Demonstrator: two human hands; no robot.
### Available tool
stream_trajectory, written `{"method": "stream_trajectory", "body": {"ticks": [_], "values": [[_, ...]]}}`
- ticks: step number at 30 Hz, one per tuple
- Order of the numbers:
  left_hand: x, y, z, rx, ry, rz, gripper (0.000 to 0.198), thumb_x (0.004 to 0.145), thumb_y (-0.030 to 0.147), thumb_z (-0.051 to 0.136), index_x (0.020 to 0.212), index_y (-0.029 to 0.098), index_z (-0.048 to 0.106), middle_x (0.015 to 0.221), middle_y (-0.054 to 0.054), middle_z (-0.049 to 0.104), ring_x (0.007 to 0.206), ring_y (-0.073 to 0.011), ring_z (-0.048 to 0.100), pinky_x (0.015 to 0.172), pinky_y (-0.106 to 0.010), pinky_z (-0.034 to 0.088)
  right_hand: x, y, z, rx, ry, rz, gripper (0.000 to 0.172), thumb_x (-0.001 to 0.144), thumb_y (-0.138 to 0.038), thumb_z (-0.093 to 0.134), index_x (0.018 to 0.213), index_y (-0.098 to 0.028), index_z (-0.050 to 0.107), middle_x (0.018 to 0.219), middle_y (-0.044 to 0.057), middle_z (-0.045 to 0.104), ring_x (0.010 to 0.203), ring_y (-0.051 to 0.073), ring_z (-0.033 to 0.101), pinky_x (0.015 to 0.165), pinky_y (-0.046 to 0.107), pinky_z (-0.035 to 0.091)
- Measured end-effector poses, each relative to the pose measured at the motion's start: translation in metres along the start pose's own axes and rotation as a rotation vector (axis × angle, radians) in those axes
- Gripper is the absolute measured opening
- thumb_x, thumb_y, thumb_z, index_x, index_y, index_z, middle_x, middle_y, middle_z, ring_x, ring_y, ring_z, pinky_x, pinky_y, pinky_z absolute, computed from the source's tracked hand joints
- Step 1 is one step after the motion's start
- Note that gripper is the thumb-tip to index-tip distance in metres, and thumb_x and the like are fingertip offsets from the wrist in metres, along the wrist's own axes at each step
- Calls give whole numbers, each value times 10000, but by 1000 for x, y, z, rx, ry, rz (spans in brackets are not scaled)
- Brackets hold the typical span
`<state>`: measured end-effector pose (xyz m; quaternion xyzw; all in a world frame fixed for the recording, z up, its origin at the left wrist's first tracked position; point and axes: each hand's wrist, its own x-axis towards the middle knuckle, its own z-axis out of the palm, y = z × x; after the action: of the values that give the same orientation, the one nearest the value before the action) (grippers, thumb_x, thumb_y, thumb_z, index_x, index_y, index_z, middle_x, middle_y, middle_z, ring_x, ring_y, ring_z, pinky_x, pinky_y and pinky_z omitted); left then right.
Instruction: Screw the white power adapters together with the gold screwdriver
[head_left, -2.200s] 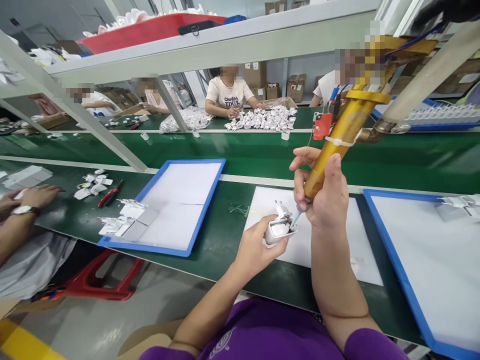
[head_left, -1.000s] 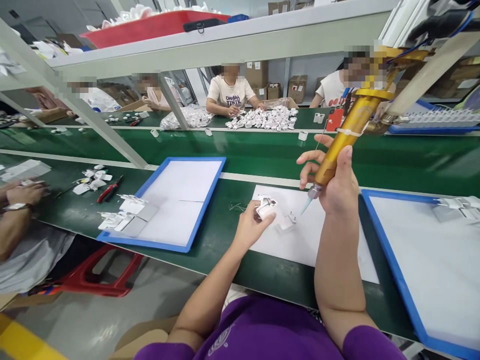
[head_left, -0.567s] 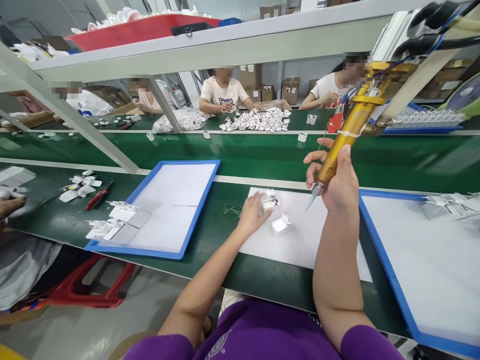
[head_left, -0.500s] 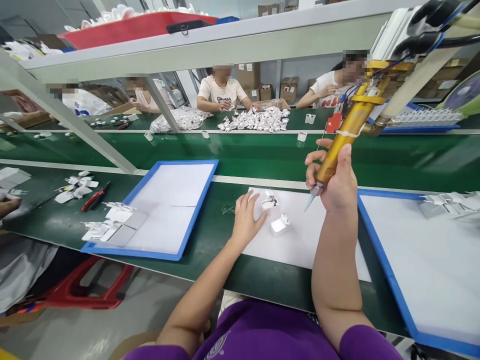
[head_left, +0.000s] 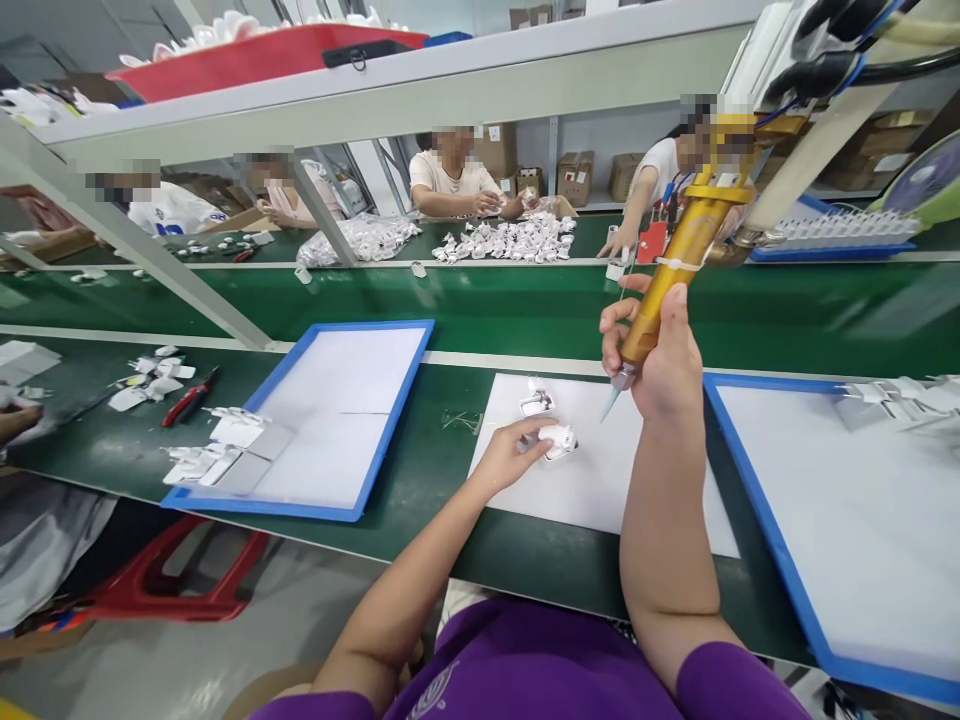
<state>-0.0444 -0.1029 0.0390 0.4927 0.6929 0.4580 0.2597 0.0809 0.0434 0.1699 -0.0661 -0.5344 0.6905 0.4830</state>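
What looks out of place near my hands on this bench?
Some thin, pale strands lie loose on the green bench, just left of the white sheet; they look like stray offcuts. I see no spill.

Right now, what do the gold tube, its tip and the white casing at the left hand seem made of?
Gold tube: likely metal, satin to glossy, with bright highlights.
Tip: probably plastic, pale blue and translucent-looking.
White casing: seemingly hard plastic, smooth-looking; its gloss is unclear.

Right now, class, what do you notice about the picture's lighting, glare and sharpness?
Head view: bright light, with pale sheen on the green strip; head view: the white piece at the left hand shows little contrast against the white sheet; head view: heads beyond are pixelated.
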Motion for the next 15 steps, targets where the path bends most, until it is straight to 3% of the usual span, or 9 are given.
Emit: {"method": "stream_trajectory", "body": {"ticks": [3, 5, 10, 12, 15], "values": [[4, -7, 3, -98, 39, -49, 339, 852, 388, 566, 1100, 181, 669, 1062, -70, 698, 907, -190, 645, 829, -290, 502, 1, -1, 0, 13, 17, 8, 559, 771, -746, 525, 1014, -244, 552, 716, -18, 554, 397, 88, 429, 323, 212, 336], [3, -9, 6, -91, 43, -41, 340, 864, 402, 543, 1075, 171, 678, 1128, -92, 671, 995, -214, 631, 866, -308, 498, 2, -1, 0, 46, 5, 24, 535, 775, -717, 551, 1013, -239, 568, 722, -21, 542, 386, 78, 406, 307, 206, 307], [-7, -5, 14, 216, -29, 132, 494, 711, 381, 735, 1148, 183, 618, 1267, -128, 558, 1171, -267, 534, 980, -371, 455, 3, -4, 4, 187, -94, 77, 529, 773, -722, 523, 963, -237, 616, 729, -27, 511, 346, 49, 281, 251, 202, 205], [-11, 0, 17, 279, -9, 118, 447, 744, 341, 704, 1146, 177, 598, 1210, -123, 595, 1133, -264, 562, 986, -396, 452, 2, -4, 6, 197, -107, 68, 519, 796, -725, 485, 947, -247, 617, 732, -25, 517, 336, 46, 265, 241, 198, 181], [-17, 14, 19, 264, 13, 65, 396, 798, 331, 639, 1162, 197, 560, 1101, -79, 660, 934, -217, 645, 872, -355, 515, 0, -3, 10, 169, -110, 47, 521, 827, -718, 448, 961, -240, 607, 738, -21, 530, 323, 42, 282, 234, 189, 190]]}}
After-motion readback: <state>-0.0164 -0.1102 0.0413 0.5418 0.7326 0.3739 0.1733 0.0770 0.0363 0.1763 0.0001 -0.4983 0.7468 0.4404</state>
